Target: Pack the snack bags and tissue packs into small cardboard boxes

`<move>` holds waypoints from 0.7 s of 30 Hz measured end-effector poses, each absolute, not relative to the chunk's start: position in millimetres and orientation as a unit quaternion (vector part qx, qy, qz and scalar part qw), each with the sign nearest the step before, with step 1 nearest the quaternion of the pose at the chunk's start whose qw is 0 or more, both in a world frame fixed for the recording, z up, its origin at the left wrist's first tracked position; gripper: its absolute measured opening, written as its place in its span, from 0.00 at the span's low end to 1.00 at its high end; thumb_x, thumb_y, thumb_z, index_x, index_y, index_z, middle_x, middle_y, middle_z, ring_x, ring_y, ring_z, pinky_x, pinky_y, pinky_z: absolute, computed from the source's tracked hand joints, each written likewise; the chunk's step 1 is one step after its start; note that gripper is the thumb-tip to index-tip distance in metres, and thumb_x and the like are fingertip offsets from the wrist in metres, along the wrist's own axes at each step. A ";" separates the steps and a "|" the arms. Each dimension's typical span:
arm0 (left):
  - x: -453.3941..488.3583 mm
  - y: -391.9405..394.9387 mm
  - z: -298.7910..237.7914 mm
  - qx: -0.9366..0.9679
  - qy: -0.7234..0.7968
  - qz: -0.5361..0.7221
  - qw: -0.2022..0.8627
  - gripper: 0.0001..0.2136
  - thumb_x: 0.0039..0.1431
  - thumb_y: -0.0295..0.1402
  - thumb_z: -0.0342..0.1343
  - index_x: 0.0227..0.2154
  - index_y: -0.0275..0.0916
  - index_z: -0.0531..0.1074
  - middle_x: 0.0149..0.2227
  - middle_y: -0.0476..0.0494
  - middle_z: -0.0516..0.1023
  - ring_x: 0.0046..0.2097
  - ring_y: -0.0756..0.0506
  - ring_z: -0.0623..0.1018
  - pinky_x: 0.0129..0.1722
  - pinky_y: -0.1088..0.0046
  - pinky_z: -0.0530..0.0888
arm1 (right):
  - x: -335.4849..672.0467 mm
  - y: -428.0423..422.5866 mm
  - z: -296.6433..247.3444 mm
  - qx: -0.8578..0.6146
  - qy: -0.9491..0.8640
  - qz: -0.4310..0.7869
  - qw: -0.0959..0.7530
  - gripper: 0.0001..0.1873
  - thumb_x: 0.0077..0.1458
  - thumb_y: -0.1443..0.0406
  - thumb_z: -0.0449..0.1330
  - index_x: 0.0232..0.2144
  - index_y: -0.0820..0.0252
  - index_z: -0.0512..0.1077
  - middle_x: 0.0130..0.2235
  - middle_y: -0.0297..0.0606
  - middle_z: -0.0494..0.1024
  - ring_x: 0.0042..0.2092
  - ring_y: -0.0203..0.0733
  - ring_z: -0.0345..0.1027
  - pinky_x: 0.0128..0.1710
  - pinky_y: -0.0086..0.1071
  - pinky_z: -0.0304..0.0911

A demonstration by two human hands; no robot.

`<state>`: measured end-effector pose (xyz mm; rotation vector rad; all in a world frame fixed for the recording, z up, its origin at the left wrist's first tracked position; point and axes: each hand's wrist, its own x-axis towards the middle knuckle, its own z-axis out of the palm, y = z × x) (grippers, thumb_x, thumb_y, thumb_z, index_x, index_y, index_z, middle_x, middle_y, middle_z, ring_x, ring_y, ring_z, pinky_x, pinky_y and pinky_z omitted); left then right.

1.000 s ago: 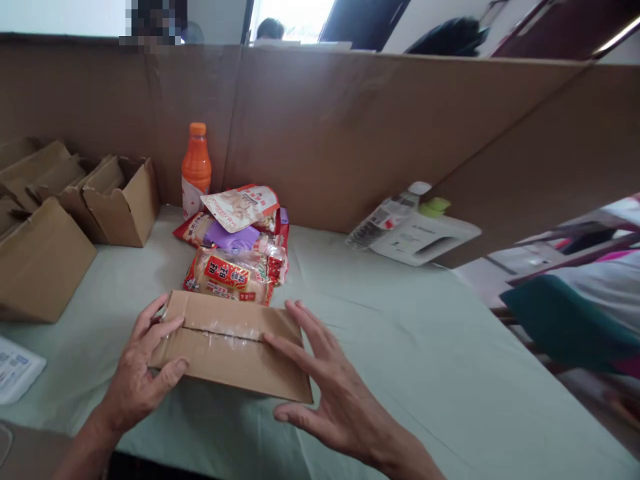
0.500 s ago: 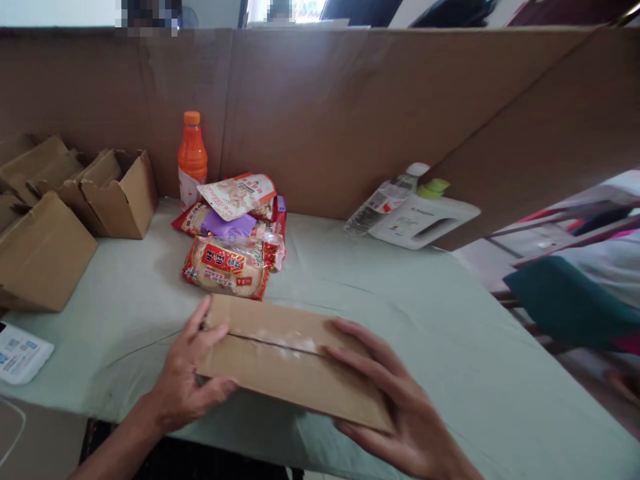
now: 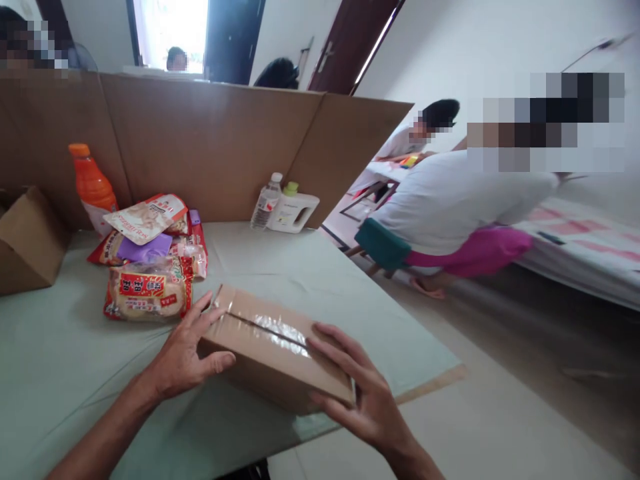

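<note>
One taped cardboard carton (image 3: 277, 360) is held between two hands above or upon the near edge of the worktop (image 3: 240, 250); its underside is hidden, so contact with the cloth cannot be told. Its left end is grasped by the left grip (image 3: 183, 360), spread moderately wide with the thumb over the near edge. Its right end is clasped by the right grip (image 3: 363, 387), fingers laid on top and thumb against the near face. The far side of the carton cannot be seen, and glare is thrown off the clear tape (image 3: 283, 333) along its seam.

To the far left, a rice cracker pack (image 3: 147, 293) is seen before a purple packet (image 3: 143, 250), which is partly covered by a white-and-red pouch (image 3: 150, 217). The base of the orange bottle (image 3: 95, 183) is hidden behind the heap. A brown box (image 3: 33, 240) is cut off at the left. At the far edge, a white jug (image 3: 295, 213) is partly overlapped by a clear bottle (image 3: 265, 203). To the right, a seated person's head is masked by blocks.
</note>
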<state>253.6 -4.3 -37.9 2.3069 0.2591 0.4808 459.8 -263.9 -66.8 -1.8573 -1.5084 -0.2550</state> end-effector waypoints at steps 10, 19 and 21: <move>211.9 -33.6 -94.7 0.913 0.196 0.249 0.258 0.19 0.61 0.34 0.57 0.56 0.43 0.73 0.64 0.33 0.70 0.61 0.36 0.76 0.55 0.57 0.79 | 643.3 -230.6 -84.2 -0.867 -0.248 -0.196 0.385 0.29 0.47 0.49 0.64 0.47 0.61 0.76 0.56 0.54 0.71 0.59 0.62 0.65 0.62 0.55 0.59; 169.5 -41.9 -140.1 0.927 0.139 0.318 0.139 0.13 0.59 0.28 0.57 0.46 0.46 0.77 0.52 0.42 0.82 0.54 0.42 0.81 0.50 0.67 0.81 | 708.0 -177.4 -56.4 -0.876 -0.240 -0.203 0.367 0.23 0.53 0.47 0.63 0.37 0.62 0.77 0.50 0.57 0.72 0.53 0.61 0.67 0.46 0.50 0.63; 170.7 -47.0 -134.1 0.929 0.155 0.304 0.146 0.13 0.58 0.26 0.56 0.45 0.44 0.76 0.52 0.41 0.82 0.54 0.42 0.80 0.50 0.66 0.81 | 693.0 -174.2 -47.1 -0.860 -0.297 -0.192 0.367 0.23 0.59 0.47 0.58 0.36 0.61 0.77 0.50 0.53 0.74 0.53 0.55 0.68 0.44 0.45 0.64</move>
